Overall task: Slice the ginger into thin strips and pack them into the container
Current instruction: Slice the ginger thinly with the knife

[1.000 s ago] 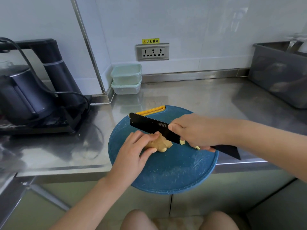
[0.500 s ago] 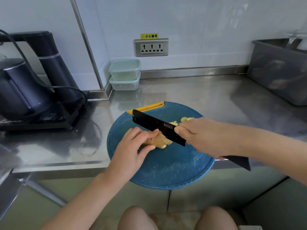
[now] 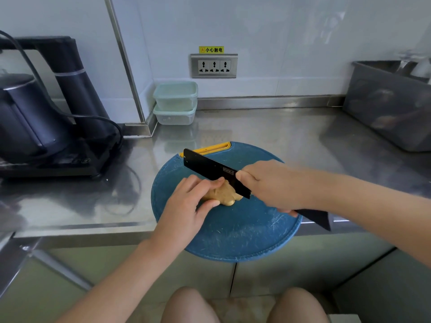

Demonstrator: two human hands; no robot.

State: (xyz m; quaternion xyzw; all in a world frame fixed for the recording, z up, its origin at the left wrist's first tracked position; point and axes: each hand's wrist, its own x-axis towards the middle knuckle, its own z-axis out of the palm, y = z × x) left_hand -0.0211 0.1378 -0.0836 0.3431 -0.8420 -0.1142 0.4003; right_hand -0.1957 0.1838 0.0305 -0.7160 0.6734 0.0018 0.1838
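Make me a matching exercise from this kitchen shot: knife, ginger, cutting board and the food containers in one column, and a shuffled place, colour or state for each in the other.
Column one:
1. knife
2. ginger
3. cutting board
4. containers

Column two:
A. blue and round
B. stacked one on the other
C. gripped by the right hand
D. held down by the left hand

Pairs: 1-C, 2-D, 3-A, 4-B.
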